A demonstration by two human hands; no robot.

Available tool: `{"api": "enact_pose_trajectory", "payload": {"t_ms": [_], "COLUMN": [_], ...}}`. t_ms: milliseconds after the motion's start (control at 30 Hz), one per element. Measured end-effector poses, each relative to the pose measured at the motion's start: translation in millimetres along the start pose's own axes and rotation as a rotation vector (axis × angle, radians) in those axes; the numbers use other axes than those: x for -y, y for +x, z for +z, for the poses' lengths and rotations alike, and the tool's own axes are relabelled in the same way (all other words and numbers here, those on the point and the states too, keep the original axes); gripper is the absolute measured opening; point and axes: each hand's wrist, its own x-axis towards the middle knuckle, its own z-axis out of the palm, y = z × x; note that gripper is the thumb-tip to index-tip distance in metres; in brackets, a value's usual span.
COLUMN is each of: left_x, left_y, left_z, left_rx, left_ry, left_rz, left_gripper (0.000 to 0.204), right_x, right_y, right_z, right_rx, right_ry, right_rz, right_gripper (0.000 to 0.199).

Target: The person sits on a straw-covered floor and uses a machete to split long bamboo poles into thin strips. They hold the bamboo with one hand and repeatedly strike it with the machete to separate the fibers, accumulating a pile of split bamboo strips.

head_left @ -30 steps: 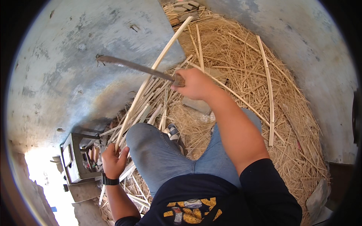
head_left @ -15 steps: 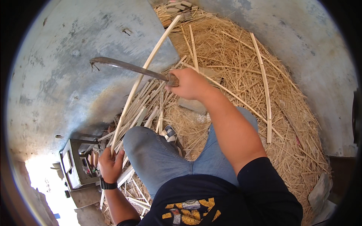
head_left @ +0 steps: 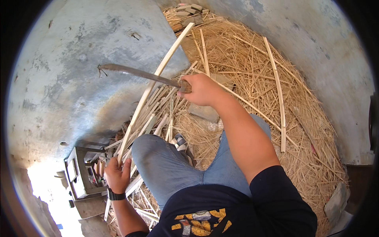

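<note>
- the strip (head_left: pixel 152 85), pale, long and thin, runs from my left hand (head_left: pixel 117 175) up over the straw (head_left: pixel 252 79); i judge it light and springy, best gripped near its lower end.
- my left hand is closed around that end.
- the knife (head_left: pixel 138 74) looks heavier and rigid; my right hand (head_left: pixel 201 90) is fisted on its handle, blade crossing the strip.
</note>
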Motion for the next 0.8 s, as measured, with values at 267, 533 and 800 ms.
{"api": "enact_pose_trajectory", "payload": {"t_ms": [267,533,800], "left_x": [-3.3,-4.5,-4.3], "left_y": [-1.3,-1.0,0.2], "left_z": [-0.3,-0.8,3.5], "left_rx": [-0.015,-0.004,-0.017], "left_ry": [0.003,0.027,-0.037], "left_rz": [0.033,0.053,0.066], "left_gripper": [0.039,0.037,0.036], "right_x": [6.4,3.4,2.4], "right_y": [-0.2,-1.7,-0.1], "right_z": [6.7,5.8,15.7], "right_rx": [0.112,0.075,0.091], "right_ry": [-0.144,-0.112,-0.100], "right_rz": [-0.120,-0.144,-0.120], "right_gripper": [0.028,0.027,0.023]}}
